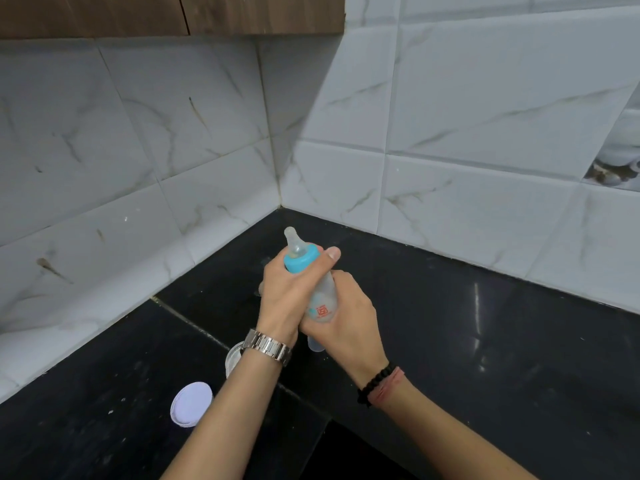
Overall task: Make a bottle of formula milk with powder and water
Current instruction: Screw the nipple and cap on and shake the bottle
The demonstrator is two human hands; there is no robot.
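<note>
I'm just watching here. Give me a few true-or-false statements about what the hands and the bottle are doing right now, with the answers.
1. Both hands hold the bottle. True: the left hand wraps the teal collar, the right hand the lower body.
2. The bottle stands on the counter. False: it is held up, tilted.
3. The teat is on the bottle. True.
4. A watch is on the right wrist. False: it is on the left; the right wears a bead bracelet.
5. A white lid lies on the counter. True.
</note>
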